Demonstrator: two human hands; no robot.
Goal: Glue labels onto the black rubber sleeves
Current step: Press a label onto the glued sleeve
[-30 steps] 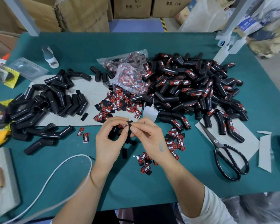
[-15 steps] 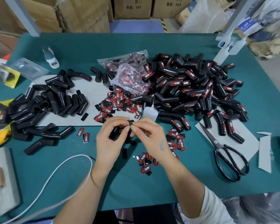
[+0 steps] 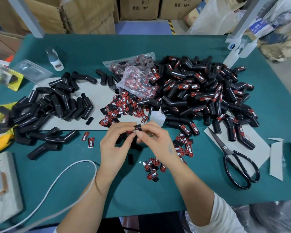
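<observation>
Black rubber sleeves are lying in two heaps on the green-topped workbench (image 3: 158,190): an unlabelled pile (image 3: 54,105) at left and a far larger labelled pile (image 3: 208,95) at right. I am watching the step from afar. At centre, just above the bench, the left hand (image 3: 114,145) and right hand (image 3: 155,140) are meeting over one small red-and-black printed label (image 3: 133,131), fingertips of both pinching it together with a short black piece (image 3: 138,127) that I cannot identify for certain. More loose red-and-black labels (image 3: 123,106) are scattered just beyond the hands, and the small translucent glue bottle (image 3: 155,117) is standing near the right knuckles. To my eye the label is being readied or pressed, not yet released. Doing it well, I judge, is meaning square alignment, firm even pressure along every edge, and fingers kept clear of wet glue. Black-handled scissors (image 3: 238,167) are lying well apart at right.
</observation>
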